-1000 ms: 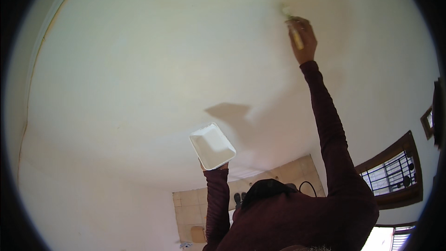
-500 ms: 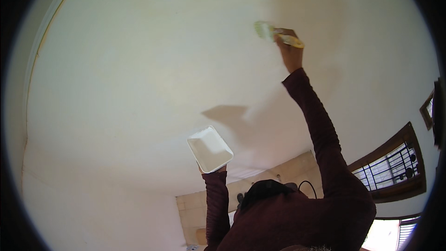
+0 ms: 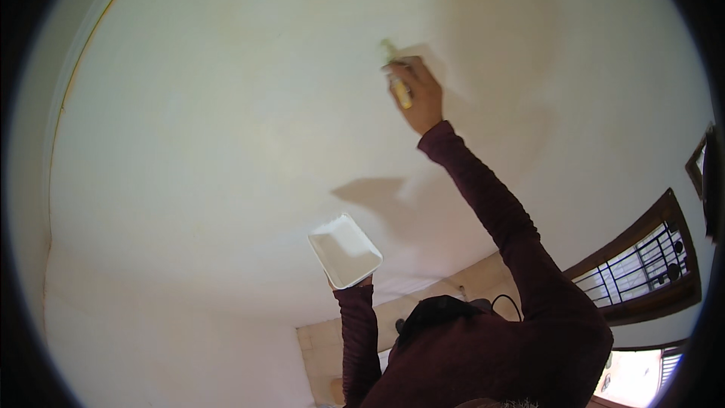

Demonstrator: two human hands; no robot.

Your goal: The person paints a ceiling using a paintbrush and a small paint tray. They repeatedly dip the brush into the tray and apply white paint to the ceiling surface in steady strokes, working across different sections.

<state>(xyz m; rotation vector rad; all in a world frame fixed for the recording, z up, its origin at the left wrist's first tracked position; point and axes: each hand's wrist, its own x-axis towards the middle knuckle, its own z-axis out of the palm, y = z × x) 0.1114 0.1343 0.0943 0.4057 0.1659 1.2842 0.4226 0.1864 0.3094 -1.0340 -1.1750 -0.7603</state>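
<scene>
High on the pale wall, my right hand is closed around the yellow handle of a paintbrush. Its light bristles point up and touch or nearly touch the wall; motion blurs them. Lower down, a white rectangular tray rests on my left hand, tilted so its inside shows. Most of the left fingers are hidden beneath the tray. What, if anything, lies in the tray cannot be made out against its white inside.
A barred window with a brown wooden frame is at the right, with a smaller framed opening above it. Beige floor tiles show beyond my body. A yellow-edged strip runs along the wall's left side.
My right hand has moved left and slightly down with the paintbrush, whose bristles have swung from pointing left to pointing up. The tray in my left hand has shifted only slightly in the picture.
</scene>
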